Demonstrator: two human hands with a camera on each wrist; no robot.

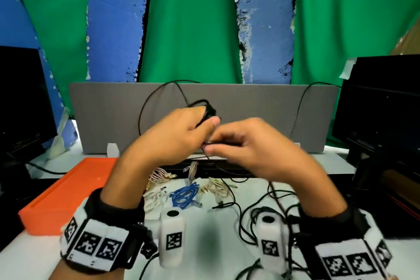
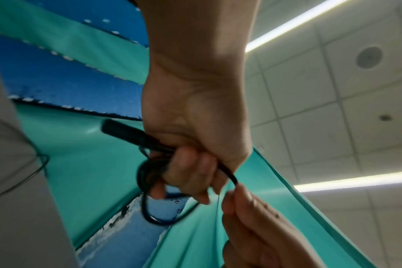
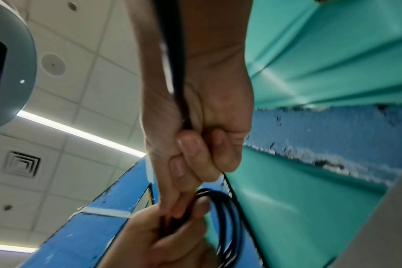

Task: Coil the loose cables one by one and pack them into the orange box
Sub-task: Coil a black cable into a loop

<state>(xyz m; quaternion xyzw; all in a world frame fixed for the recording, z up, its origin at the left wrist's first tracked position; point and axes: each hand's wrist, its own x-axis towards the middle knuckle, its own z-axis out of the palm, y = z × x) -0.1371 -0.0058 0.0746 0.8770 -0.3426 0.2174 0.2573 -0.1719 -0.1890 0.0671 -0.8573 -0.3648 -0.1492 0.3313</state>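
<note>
Curtains (image 1: 193, 18) of green cloth and ragged blue foam fill the upper half of the head view, with a grey felt-like panel (image 1: 261, 102) below them. Dark monitors (image 1: 381, 107) at both edges are cut off. At lower left the orange box (image 1: 68, 191), a flat matte rectangle, lies on the white table (image 1: 209, 238), its near corner hidden by the left wrist. Loose cables sit at lower centre: a blue bundle (image 1: 184, 195), pale braided ones (image 1: 156, 198) partly behind the left forearm, and thin black ones (image 1: 256, 209) trailing under the right wrist. Both hands are raised mid-frame and blurred. The left hand (image 1: 181, 136) has its fingers curled round several glossy loops of a black cable (image 2: 147, 174); a stubby plug sticks out beside the palm. The right hand (image 1: 247, 145) pinches the same cable's free run just beside the left fingers; its exact grip point is smeared.
</note>
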